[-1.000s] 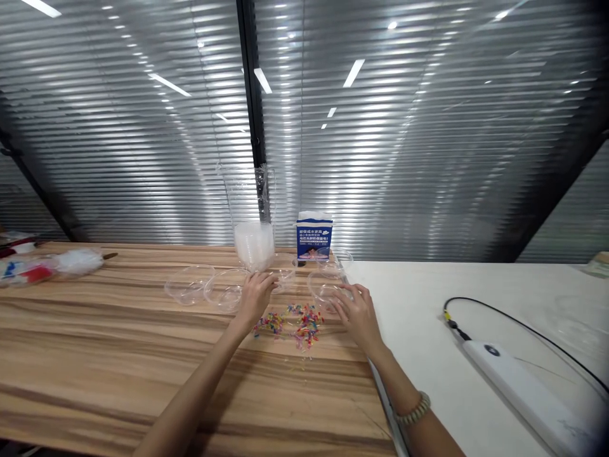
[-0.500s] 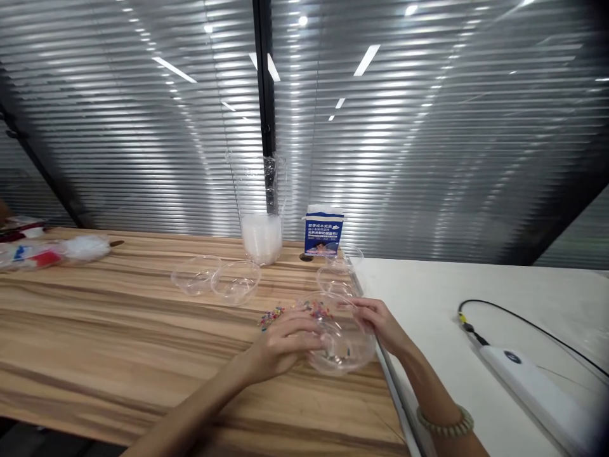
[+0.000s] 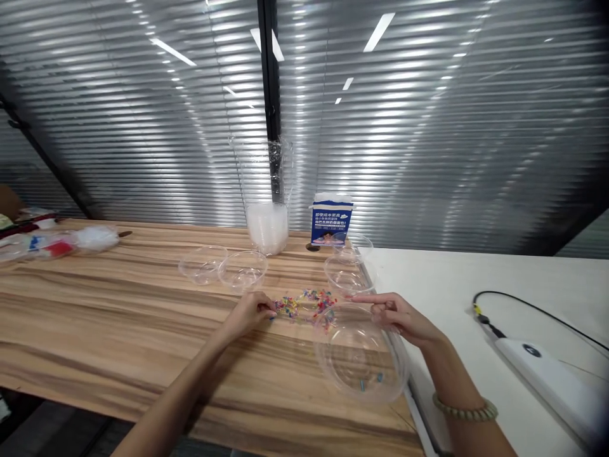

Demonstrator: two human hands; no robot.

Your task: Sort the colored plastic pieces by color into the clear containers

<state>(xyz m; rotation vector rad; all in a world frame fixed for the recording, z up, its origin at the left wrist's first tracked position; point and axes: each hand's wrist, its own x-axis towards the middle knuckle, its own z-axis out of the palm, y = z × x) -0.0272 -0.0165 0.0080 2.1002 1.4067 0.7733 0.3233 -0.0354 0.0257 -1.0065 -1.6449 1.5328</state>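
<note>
A loose pile of small multicoloured beads lies on the wooden table. At its left end my left hand has its fingertips pinched together; what is between them is too small to make out. A blue bead shows just by those fingertips. My right hand stretches its index finger toward the pile's right side, the other fingers curled, above the far rim of a clear plastic bowl. Two blue-green beads rest inside that bowl.
Clear bowls stand beyond the pile at left, others at right. Behind are a stack of bowls in plastic wrap and a blue carton. Plastic bags lie far left. A white device with a black cable is on the right table.
My left hand has left the near bowl and moved left to the bead pile. The bowl sits nearer now, with beads visible in it. My right index finger now points at the pile.
</note>
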